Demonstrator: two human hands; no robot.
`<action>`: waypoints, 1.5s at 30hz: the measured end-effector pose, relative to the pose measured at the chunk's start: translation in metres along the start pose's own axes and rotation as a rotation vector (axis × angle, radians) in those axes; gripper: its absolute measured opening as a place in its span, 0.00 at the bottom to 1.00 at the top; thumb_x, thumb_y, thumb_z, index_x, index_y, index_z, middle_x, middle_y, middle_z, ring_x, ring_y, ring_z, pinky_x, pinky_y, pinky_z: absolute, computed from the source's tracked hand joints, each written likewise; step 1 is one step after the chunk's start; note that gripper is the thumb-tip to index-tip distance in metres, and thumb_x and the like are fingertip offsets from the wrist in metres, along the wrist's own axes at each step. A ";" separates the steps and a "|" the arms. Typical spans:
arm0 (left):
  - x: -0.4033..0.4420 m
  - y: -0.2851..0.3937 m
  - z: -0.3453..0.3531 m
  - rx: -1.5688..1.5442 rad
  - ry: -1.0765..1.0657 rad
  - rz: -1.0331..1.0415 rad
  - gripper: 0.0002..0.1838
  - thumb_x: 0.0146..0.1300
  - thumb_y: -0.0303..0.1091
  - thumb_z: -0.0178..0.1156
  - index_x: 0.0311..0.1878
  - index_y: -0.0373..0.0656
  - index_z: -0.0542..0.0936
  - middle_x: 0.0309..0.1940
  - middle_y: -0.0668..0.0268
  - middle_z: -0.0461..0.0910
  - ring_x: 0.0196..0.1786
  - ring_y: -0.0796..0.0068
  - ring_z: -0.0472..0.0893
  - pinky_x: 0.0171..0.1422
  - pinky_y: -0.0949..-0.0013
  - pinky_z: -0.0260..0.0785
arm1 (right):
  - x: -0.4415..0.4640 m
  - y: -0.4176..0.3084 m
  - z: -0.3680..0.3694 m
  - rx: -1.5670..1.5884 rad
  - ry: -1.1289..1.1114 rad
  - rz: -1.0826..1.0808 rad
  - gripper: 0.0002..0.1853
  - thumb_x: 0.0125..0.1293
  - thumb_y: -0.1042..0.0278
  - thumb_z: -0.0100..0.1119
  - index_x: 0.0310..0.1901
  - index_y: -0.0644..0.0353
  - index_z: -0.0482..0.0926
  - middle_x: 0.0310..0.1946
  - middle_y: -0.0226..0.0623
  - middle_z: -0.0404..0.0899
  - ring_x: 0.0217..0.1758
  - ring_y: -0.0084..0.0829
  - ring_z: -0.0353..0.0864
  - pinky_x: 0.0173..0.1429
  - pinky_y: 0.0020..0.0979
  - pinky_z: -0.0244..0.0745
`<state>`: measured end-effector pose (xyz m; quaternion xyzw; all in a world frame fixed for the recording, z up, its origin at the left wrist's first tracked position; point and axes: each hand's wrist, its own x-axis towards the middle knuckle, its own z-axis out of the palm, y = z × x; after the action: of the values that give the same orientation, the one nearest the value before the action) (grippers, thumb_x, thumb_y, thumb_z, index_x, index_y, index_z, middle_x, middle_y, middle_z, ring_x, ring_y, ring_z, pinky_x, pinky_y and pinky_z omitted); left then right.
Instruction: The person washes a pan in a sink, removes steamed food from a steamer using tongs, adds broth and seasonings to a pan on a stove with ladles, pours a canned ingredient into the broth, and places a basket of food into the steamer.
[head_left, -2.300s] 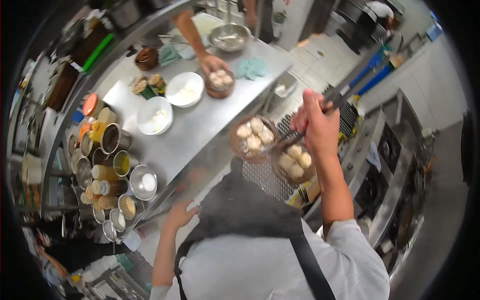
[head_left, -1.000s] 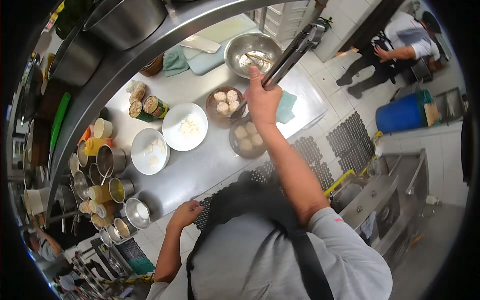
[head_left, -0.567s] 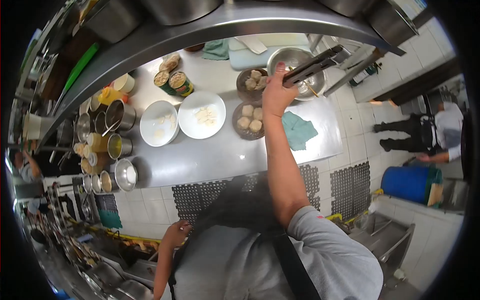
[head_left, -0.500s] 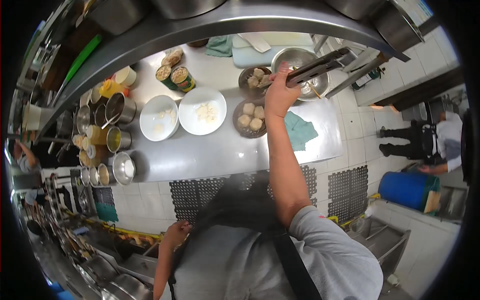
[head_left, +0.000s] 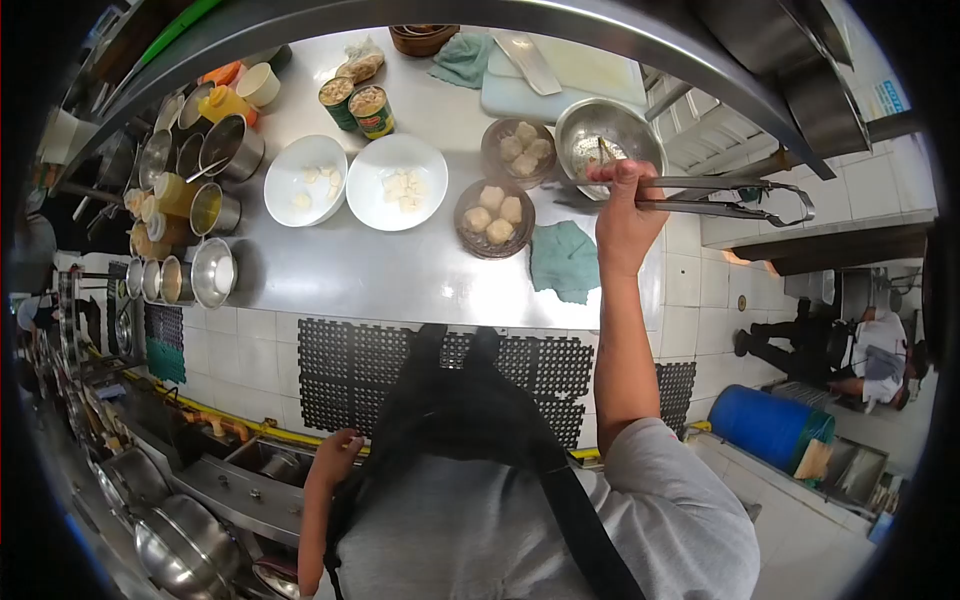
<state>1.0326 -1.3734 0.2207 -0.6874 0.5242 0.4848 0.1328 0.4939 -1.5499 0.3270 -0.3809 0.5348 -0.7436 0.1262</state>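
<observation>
My right hand (head_left: pixel 630 215) is closed around metal tongs (head_left: pixel 735 198), with the looped end pointing right. The tong tips reach left, between the steel mixing bowl (head_left: pixel 645 128) and a brown plate of dumplings (head_left: pixel 518 150). What they touch, if anything, I cannot make out. Inside the mixing bowl are some food bits and a utensil. Nearer me, a second brown plate holds several pale round dumplings (head_left: pixel 493 213). Beside it, under my right forearm's left edge, lies a green cloth (head_left: pixel 563 262). My left hand (head_left: pixel 336 458) hangs low at my side, fingers loosely bent, with nothing visible in it.
Two white bowls (head_left: pixel 397 220) with pale pieces stand left of the plates. Behind them are opened cans (head_left: pixel 371 112). Steel pots (head_left: pixel 232 148) and sauce containers crowd the left end. A steel shelf (head_left: pixel 420 22) overhangs the back. Another person (head_left: pixel 850 340) is far right.
My right hand has moved right, away from the farther plate of dumplings, and the tongs have swung to lie nearly level. My left hand stays low. The whole view has shifted.
</observation>
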 end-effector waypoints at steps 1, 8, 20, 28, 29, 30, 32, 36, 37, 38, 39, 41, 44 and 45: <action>-0.002 -0.006 0.005 -0.016 -0.016 -0.048 0.24 0.71 0.44 0.63 0.61 0.35 0.81 0.54 0.48 0.85 0.60 0.54 0.84 0.65 0.59 0.73 | -0.003 -0.005 -0.006 -0.073 -0.048 0.051 0.16 0.74 0.55 0.66 0.37 0.62 0.79 0.29 0.34 0.84 0.34 0.22 0.81 0.43 0.26 0.75; -0.041 0.038 0.018 -0.519 -0.082 -0.019 0.21 0.73 0.40 0.61 0.60 0.32 0.80 0.50 0.55 0.86 0.56 0.68 0.84 0.62 0.67 0.72 | -0.038 0.002 -0.035 -0.065 -0.284 0.025 0.17 0.74 0.56 0.64 0.35 0.62 0.79 0.30 0.36 0.83 0.33 0.26 0.81 0.42 0.30 0.76; -0.011 -0.040 0.012 -0.201 -0.066 -0.039 0.25 0.71 0.41 0.63 0.64 0.33 0.79 0.54 0.47 0.85 0.59 0.58 0.85 0.62 0.62 0.74 | -0.033 -0.041 -0.018 -0.329 -0.297 0.185 0.09 0.71 0.73 0.55 0.33 0.66 0.79 0.28 0.35 0.82 0.35 0.26 0.81 0.45 0.30 0.75; 0.025 -0.038 0.012 -0.275 -0.068 0.151 0.24 0.71 0.42 0.63 0.62 0.35 0.80 0.52 0.48 0.86 0.57 0.57 0.85 0.61 0.62 0.74 | -0.156 -0.051 -0.003 -0.336 -0.300 0.461 0.34 0.78 0.37 0.48 0.33 0.68 0.78 0.26 0.39 0.82 0.33 0.31 0.82 0.44 0.34 0.78; 0.026 -0.031 0.008 -0.243 -0.071 0.181 0.23 0.71 0.41 0.63 0.62 0.35 0.81 0.52 0.48 0.86 0.57 0.57 0.86 0.61 0.62 0.75 | -0.158 -0.054 0.006 -0.364 -0.238 0.462 0.34 0.79 0.38 0.47 0.33 0.68 0.78 0.26 0.39 0.82 0.33 0.31 0.82 0.44 0.35 0.78; 0.025 -0.023 0.003 -0.207 -0.075 0.210 0.22 0.71 0.41 0.63 0.61 0.35 0.81 0.52 0.48 0.86 0.56 0.56 0.86 0.61 0.62 0.75 | -0.159 -0.057 0.011 -0.392 -0.172 0.465 0.34 0.79 0.39 0.47 0.33 0.68 0.78 0.25 0.39 0.82 0.32 0.31 0.82 0.44 0.35 0.78; 0.027 -0.017 -0.007 -0.139 -0.087 0.225 0.22 0.70 0.41 0.63 0.60 0.35 0.82 0.51 0.48 0.86 0.56 0.55 0.86 0.60 0.61 0.75 | -0.148 -0.055 0.019 -0.359 -0.102 0.440 0.33 0.81 0.41 0.45 0.33 0.69 0.78 0.26 0.40 0.82 0.32 0.32 0.83 0.44 0.35 0.78; 0.038 -0.021 -0.023 -0.010 -0.043 0.273 0.22 0.69 0.41 0.64 0.58 0.36 0.82 0.49 0.48 0.86 0.54 0.53 0.86 0.59 0.59 0.76 | -0.113 -0.048 0.012 -0.298 0.063 0.315 0.31 0.80 0.41 0.49 0.34 0.67 0.79 0.26 0.37 0.82 0.32 0.30 0.82 0.43 0.33 0.75; 0.039 -0.025 -0.029 0.022 -0.007 0.303 0.22 0.68 0.42 0.64 0.58 0.36 0.82 0.48 0.48 0.87 0.54 0.53 0.86 0.58 0.59 0.76 | -0.109 -0.045 0.009 -0.260 0.093 0.279 0.30 0.79 0.42 0.51 0.34 0.66 0.79 0.26 0.36 0.83 0.32 0.29 0.82 0.43 0.32 0.74; 0.041 -0.027 -0.034 0.051 0.000 0.295 0.22 0.68 0.42 0.64 0.58 0.36 0.83 0.47 0.49 0.87 0.53 0.53 0.86 0.58 0.59 0.76 | -0.107 -0.044 0.008 -0.226 0.108 0.255 0.30 0.78 0.40 0.53 0.34 0.66 0.79 0.27 0.36 0.82 0.32 0.29 0.82 0.43 0.32 0.74; 0.042 -0.027 -0.040 0.081 0.008 0.287 0.22 0.68 0.42 0.64 0.58 0.36 0.83 0.47 0.49 0.87 0.52 0.53 0.87 0.58 0.59 0.76 | -0.104 -0.046 0.009 -0.191 0.123 0.230 0.30 0.77 0.39 0.54 0.35 0.65 0.79 0.28 0.36 0.81 0.33 0.28 0.82 0.43 0.32 0.74; 0.043 -0.021 -0.048 0.105 0.008 0.249 0.22 0.67 0.42 0.65 0.57 0.36 0.83 0.47 0.49 0.87 0.52 0.52 0.87 0.58 0.58 0.76 | -0.101 -0.047 0.011 -0.144 0.143 0.163 0.31 0.76 0.37 0.54 0.35 0.65 0.78 0.29 0.36 0.80 0.33 0.29 0.82 0.43 0.31 0.75; 0.036 -0.010 -0.057 0.102 -0.010 0.176 0.22 0.67 0.43 0.65 0.58 0.37 0.83 0.48 0.48 0.87 0.53 0.52 0.86 0.59 0.57 0.76 | -0.100 -0.045 0.013 -0.131 0.143 0.060 0.31 0.77 0.37 0.52 0.36 0.65 0.77 0.30 0.37 0.79 0.34 0.32 0.84 0.42 0.31 0.76; 0.033 -0.005 -0.057 0.101 -0.009 0.171 0.23 0.67 0.43 0.65 0.58 0.37 0.83 0.48 0.48 0.87 0.54 0.51 0.86 0.60 0.57 0.76 | -0.098 -0.044 0.014 -0.144 0.126 0.029 0.31 0.77 0.38 0.52 0.36 0.65 0.77 0.30 0.36 0.79 0.34 0.32 0.84 0.43 0.32 0.77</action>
<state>1.0663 -1.4308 0.2207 -0.6304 0.6043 0.4702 0.1278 0.5793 -1.4839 0.3260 -0.3338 0.5991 -0.7239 0.0754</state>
